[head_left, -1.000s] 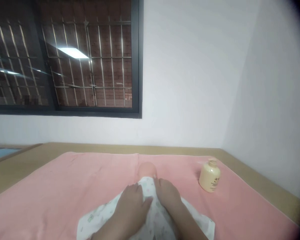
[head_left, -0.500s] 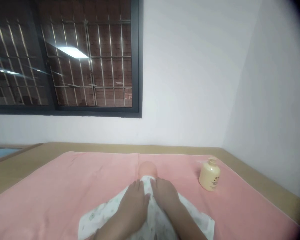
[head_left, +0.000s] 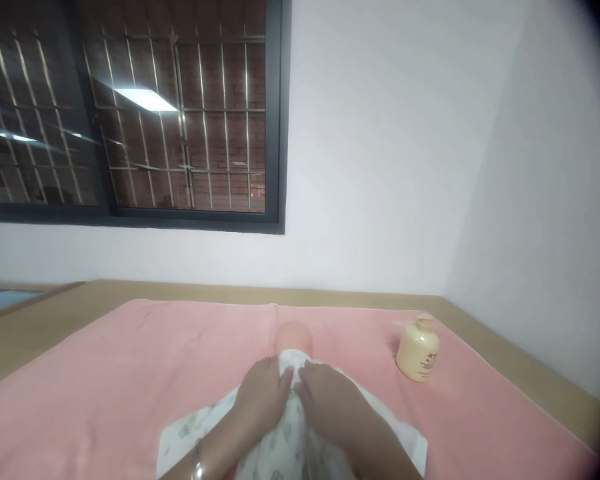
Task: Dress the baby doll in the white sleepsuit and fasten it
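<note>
A white cloth with a small green print (head_left: 285, 440) lies over a doll-like figure, whose rounded pinkish head (head_left: 293, 335) shows beyond the cloth's far edge. My left hand (head_left: 266, 393) rests on the cloth left of the middle, just below the head, with its thumb toward the centre. Opposite it, my right hand (head_left: 327, 397) lies on the cloth, thumb also toward the centre. Whether the fingers of either hand pinch the fabric is hard to make out. The body under the cloth is hidden.
A pink sheet (head_left: 180, 353) covers much of the tan table (head_left: 480, 320). On its right side stands a cream pump bottle (head_left: 418, 351). Behind are a white wall (head_left: 380, 167) and a barred window (head_left: 190, 120).
Both hands have shifted slightly on the cloth, and the thumbs now sit closer together near its upper middle. A bracelet shows on the left wrist. The view has moved a little.
</note>
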### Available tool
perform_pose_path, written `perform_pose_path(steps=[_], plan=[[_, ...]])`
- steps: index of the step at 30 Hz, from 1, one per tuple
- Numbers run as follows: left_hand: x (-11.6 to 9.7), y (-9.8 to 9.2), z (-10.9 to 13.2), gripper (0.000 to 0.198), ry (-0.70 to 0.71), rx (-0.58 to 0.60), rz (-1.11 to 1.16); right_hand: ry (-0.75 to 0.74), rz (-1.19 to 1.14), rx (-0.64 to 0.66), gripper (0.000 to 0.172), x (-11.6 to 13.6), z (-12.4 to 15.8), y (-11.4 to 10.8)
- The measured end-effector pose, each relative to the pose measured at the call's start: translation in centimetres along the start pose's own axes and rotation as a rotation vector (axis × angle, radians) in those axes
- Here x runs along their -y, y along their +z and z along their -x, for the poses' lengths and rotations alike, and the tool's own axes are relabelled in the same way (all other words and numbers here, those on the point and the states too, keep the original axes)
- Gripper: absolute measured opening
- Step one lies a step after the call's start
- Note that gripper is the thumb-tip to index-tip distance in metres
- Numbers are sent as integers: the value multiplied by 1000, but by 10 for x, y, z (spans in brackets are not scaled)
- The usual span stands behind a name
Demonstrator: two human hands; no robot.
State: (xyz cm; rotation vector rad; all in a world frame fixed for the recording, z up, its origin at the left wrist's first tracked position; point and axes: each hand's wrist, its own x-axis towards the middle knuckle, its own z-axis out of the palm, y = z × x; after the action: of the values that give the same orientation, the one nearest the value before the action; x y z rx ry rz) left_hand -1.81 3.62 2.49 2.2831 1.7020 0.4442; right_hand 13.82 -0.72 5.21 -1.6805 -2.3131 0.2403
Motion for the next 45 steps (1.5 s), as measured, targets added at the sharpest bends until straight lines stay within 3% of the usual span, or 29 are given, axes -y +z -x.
perform_pose_path(steps=[7,10,15,21,29,45], plan=[[4,-5,-11,74,-181,70,109,256,21,-41,52,-14,-26,24],[7,-2,-17,78,-188,65,92,317,32,-73,59,-20,-34,31],[15,10,-27,80,-133,28,68,371,-188,14,66,-40,-45,40],[20,16,-30,78,-122,11,117,421,-217,13,72,-48,-51,48],[24,18,-31,74,-127,29,180,465,-266,27,68,-48,-52,50],[21,13,-30,71,-108,52,212,452,-268,63,72,-49,-53,47]])
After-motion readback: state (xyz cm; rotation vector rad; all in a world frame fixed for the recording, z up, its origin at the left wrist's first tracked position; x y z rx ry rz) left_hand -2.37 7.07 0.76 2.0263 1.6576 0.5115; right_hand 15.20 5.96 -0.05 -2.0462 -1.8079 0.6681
